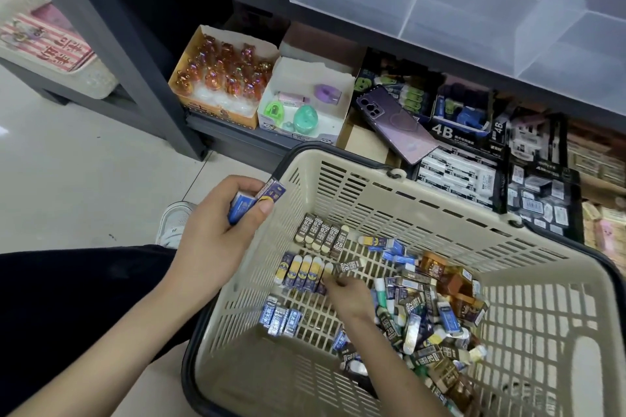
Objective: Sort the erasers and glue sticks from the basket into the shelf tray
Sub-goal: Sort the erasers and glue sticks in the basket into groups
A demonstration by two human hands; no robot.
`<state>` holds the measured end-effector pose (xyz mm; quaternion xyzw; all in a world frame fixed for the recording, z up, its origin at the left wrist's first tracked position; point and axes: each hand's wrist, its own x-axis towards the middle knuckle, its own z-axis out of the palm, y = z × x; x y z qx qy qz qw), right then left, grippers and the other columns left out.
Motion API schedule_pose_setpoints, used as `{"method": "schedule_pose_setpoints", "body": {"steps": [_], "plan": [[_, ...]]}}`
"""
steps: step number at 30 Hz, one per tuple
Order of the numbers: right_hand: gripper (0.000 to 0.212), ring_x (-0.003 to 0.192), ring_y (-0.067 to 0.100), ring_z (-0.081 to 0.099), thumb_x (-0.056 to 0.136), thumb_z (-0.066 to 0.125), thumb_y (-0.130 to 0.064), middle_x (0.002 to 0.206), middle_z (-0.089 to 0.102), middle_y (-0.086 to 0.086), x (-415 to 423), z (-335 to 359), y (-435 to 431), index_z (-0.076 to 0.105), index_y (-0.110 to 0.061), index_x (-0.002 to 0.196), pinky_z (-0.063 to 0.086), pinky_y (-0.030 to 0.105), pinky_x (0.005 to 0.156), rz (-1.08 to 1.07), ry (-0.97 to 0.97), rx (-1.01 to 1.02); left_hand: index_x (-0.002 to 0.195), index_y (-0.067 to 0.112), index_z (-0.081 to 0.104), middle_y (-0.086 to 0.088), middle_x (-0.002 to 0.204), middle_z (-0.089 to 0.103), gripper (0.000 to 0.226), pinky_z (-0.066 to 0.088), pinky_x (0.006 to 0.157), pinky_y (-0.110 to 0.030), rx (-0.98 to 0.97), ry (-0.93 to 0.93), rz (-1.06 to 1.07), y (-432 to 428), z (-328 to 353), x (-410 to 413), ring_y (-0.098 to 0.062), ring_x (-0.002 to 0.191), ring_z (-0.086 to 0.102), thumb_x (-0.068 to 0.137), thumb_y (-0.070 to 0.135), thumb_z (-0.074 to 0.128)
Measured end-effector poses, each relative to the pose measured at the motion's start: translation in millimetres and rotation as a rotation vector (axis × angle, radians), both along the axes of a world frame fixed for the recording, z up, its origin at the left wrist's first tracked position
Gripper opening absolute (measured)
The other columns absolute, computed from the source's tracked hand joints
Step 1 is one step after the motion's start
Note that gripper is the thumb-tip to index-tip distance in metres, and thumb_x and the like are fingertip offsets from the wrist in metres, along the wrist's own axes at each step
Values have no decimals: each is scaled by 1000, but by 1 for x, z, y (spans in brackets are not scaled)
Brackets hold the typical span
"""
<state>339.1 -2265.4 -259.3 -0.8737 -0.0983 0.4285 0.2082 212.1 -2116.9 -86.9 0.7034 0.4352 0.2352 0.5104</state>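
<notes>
A beige slatted basket [399, 193] sits on the floor in front of me. On its bottom, erasers lie in neat rows: brown 2B ones [321, 233], yellow-and-navy ones [303, 272] and blue-wrapped ones [279, 316]. A loose heap of erasers and glue sticks [437, 311] fills its right side. My left hand [216, 230], just outside the basket's left rim, grips several blue erasers [257, 198]. Inside the basket, my right hand [349, 296] pinches a brown 2B eraser [349, 267] beside the yellow row. The clear divided shelf tray [440, 7] juts out above.
On the low shelf behind the basket stand a box of orange trinkets [223, 74], a white box of sharpeners [305, 101], a purple phone [393, 123] and black 4B eraser boxes [460, 159]. A white shoe [176, 220] rests on the tiled floor at left.
</notes>
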Motion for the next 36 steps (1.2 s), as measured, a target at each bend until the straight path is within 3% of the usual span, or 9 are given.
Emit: {"method": "schedule_pose_setpoints", "body": {"steps": [3, 6, 11, 16, 18, 21, 25, 31, 36], "plan": [[18, 48, 13, 49, 95, 54, -32, 69, 64, -3, 16, 1, -7, 68, -21, 99, 27, 18, 41, -12, -251, -8, 93, 36, 58, 13, 68, 55, 18, 38, 58, -13, -12, 40, -42, -6, 0, 4, -1, 57, 50, 89, 19, 62], [38, 58, 13, 55, 93, 56, -35, 89, 64, -5, 33, -3, -10, 52, -26, 131, 29, 19, 41, 107, -350, -29, 100, 31, 60, 8, 66, 54, 20, 38, 55, -9, -77, 25, -76, -14, 1, 7, -3, 53, 50, 89, 14, 61], [33, 79, 16, 65, 92, 57, -38, 113, 64, -1, 41, 1, -7, 58, -24, 122, 46, 23, 55, 377, -371, -143, 98, 29, 62, -12, 66, 60, 19, 38, 52, -15, -204, -36, -54, -17, 2, 6, -9, 54, 52, 89, 13, 61], [32, 88, 18, 66, 95, 53, -35, 129, 51, -1, 43, 1, -14, 56, -20, 124, 52, 28, 71, 560, -410, -138, 98, 24, 63, -15, 72, 62, 17, 43, 63, -25, -203, -79, -5, -12, 9, 5, -10, 53, 52, 89, 10, 60], [33, 80, 16, 65, 94, 56, -33, 123, 57, 0, 42, 3, -16, 59, -17, 122, 51, 27, 69, 377, -362, -70, 97, 20, 63, -8, 73, 62, 16, 45, 59, -16, -217, -113, 15, -9, 9, 4, -7, 50, 51, 89, 7, 58], [20, 65, 14, 56, 88, 66, -29, 82, 65, -1, 39, 12, -13, 65, -11, 96, 47, 26, 61, 31, -236, 130, 95, 19, 63, 2, 68, 63, 15, 45, 57, -13, -269, -166, 56, -6, 7, 4, -8, 50, 51, 89, 7, 58], [29, 52, 12, 47, 83, 71, -33, 55, 51, -5, 25, 25, 20, 54, -17, 65, 36, 24, 52, -70, -111, 270, 97, 16, 63, 1, 67, 64, 14, 46, 56, -15, -346, -223, 103, -5, 6, 5, -9, 53, 52, 89, 6, 57], [35, 63, 22, 57, 82, 70, -41, 60, 58, -1, 8, 15, 86, 55, -18, 60, 43, 28, 54, -168, -58, 253, 98, 14, 65, 0, 68, 65, 15, 48, 58, -16, -376, -248, 116, -4, 5, 4, -12, 54, 55, 87, 7, 58], [15, 77, 29, 68, 87, 66, -16, 86, 72, 12, 9, -4, 93, 70, -4, 93, 57, 41, 73, -186, 83, 316, 100, 14, 66, -3, 71, 68, 18, 55, 68, -20, -392, -247, 120, -3, 5, 4, -14, 60, 65, 84, 9, 60]]}}
